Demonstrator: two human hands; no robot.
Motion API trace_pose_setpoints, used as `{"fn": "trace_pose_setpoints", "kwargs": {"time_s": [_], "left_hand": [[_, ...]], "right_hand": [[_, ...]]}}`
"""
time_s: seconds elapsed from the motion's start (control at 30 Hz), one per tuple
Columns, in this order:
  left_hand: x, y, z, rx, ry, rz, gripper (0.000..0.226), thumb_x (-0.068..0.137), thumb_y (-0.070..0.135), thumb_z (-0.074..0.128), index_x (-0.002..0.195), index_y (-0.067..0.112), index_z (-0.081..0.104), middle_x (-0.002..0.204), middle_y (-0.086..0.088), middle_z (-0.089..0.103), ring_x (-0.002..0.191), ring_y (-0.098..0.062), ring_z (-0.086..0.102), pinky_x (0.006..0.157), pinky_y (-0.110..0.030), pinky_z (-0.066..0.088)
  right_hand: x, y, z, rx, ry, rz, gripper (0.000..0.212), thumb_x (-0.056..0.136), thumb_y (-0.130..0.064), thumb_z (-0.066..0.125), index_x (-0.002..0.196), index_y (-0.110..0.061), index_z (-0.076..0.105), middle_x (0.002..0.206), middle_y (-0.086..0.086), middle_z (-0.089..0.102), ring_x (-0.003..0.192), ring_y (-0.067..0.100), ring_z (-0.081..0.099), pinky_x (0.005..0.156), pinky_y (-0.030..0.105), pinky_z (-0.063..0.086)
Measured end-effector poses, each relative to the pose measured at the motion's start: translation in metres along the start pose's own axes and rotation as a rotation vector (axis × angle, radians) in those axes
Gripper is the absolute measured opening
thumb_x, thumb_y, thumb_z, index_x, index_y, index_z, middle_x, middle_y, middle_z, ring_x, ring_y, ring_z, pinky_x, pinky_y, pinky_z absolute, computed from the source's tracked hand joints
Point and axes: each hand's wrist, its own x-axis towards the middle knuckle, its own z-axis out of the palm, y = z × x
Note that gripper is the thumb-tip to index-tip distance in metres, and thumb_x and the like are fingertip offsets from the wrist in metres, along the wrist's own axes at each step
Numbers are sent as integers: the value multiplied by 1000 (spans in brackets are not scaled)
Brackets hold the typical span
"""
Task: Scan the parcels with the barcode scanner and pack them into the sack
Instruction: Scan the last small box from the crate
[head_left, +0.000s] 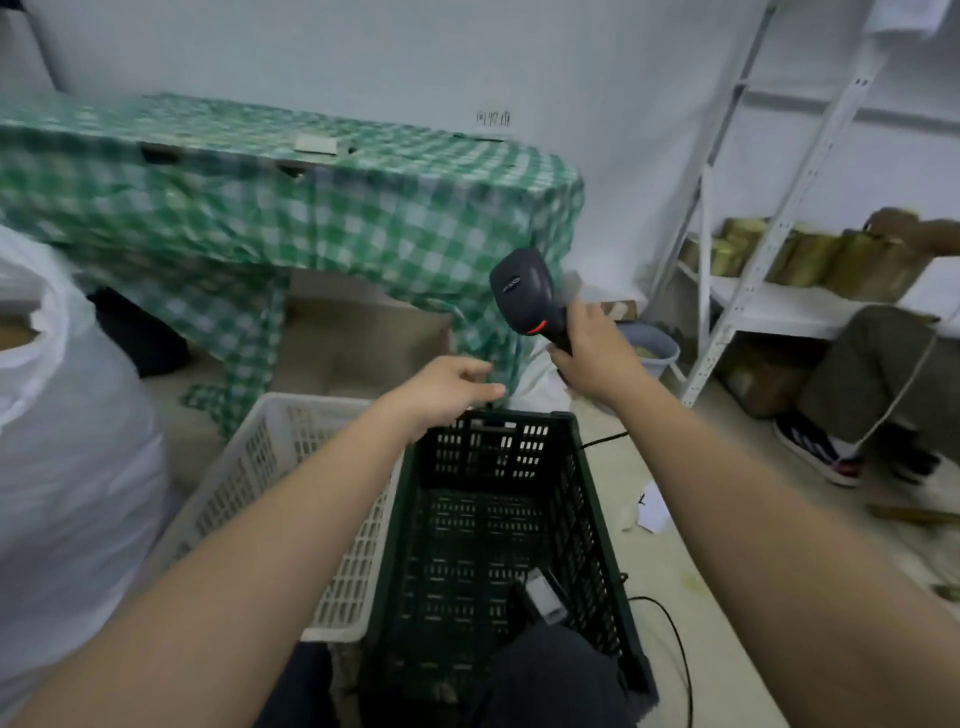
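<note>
Nearest to us, a dark green crate (498, 545) is sitting on the floor between our forearms, with a small dark device (540, 597) lying on its slatted bottom; any label on it is too blurred to read. A white crate (291, 467) is standing against the green one's left wall, touching it. A black cable (670, 639) is trailing over the floor to the right, near a scrap of white paper (652, 514) whose mark we cannot make out.

Our left hand (447, 389) is hovering over the far rim of the green crate, fingers loosely curled and holding nothing. Our right hand (592, 353) is gripping the handle of the barcode scanner (524, 296), raised clear above the crate's far right corner – a red trigger is showing, and the small logo on its head is unreadable.

At the left edge the white sack (67, 415) is bulging, its mouth open, close beside the white crate. No parcels are showing.

Farther off, a tabletop under a green checked cloth (311, 208) is standing against the wall, where small handwritten characters (492, 118) are too faint to read. On the right, a white metal shelf (779, 306) is carrying gold tins – and a seated person's leg (878, 374) is narrowing the floor there.
</note>
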Motion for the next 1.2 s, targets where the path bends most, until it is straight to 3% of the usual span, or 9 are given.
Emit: {"fn": "trace_pose_setpoints", "kwargs": {"time_s": [0.1, 0.23, 0.4, 0.53, 0.67, 0.8, 0.87, 1.0, 1.2], "left_hand": [[30, -53, 15, 32, 1, -48, 45, 92, 22, 64, 134, 8, 55, 130, -3, 57, 121, -18, 53, 99, -28, 42], [59, -120, 42, 155, -111, -186, 44, 97, 26, 57, 138, 10, 50, 137, -2, 53, 127, -18, 49, 105, -28, 36], [85, -197, 98, 178, -242, -276, 44, 94, 23, 60, 135, 10, 51, 133, -5, 56, 122, -15, 52, 101, -22, 37], [103, -239, 136, 212, -290, -308, 36, 93, 22, 61, 126, 9, 57, 126, -4, 60, 109, -11, 55, 90, -18, 38], [116, -268, 164, 312, -356, -320, 37, 90, 28, 65, 123, 12, 59, 123, -5, 63, 111, -20, 58, 94, -28, 45], [124, -292, 188, 351, -422, -333, 41, 91, 27, 65, 129, 14, 55, 129, -4, 60, 116, -21, 57, 95, -30, 46], [127, -304, 196, 382, -420, -279, 40, 92, 25, 63, 131, 15, 56, 132, -5, 57, 119, -22, 55, 96, -30, 45], [141, -324, 213, 547, -480, 42, 38, 87, 26, 69, 123, 18, 63, 125, -7, 56, 121, -27, 49, 99, -38, 41], [160, -333, 239, 1018, -801, 385, 84, 86, 41, 65, 153, 22, 19, 161, 4, 10, 146, -23, 3, 116, -38, 0]], "right_hand": [[2, 31, 59, 39, -199, 34, 35, 95, -29, 58, 113, -2, 43, 116, 21, 51, 102, 36, 52, 69, 35, 31], [-25, 64, 146, 216, -386, 159, 27, 92, -19, 60, 113, -5, 50, 116, 19, 57, 104, 32, 55, 70, 26, 29], [-53, 95, 215, 420, -439, 309, 36, 90, -14, 62, 124, -9, 52, 104, 6, 57, 92, 20, 55, 61, 21, 36], [-68, 112, 245, 528, -459, 463, 19, 93, -17, 58, 109, -17, 50, 87, 0, 54, 73, 12, 50, 50, 9, 35], [-77, 124, 259, 650, -467, 589, 17, 92, -14, 59, 106, -16, 50, 83, 0, 54, 74, 16, 51, 62, 25, 39], [-75, 138, 266, 794, -460, 693, 14, 93, -12, 59, 100, -21, 52, 80, 0, 53, 71, 16, 52, 71, 31, 44], [-75, 144, 270, 789, -429, 722, 18, 92, -13, 60, 90, -27, 50, 77, 1, 53, 68, 16, 52, 69, 33, 44], [-80, 150, 274, 768, -421, 739, 18, 91, -15, 62, 87, -28, 50, 76, 1, 54, 70, 19, 53, 75, 43, 49], [-80, 166, 259, 772, -449, 726, 13, 92, -12, 61, 101, -16, 52, 72, -2, 52, 58, 12, 51, 60, 23, 44]]}}
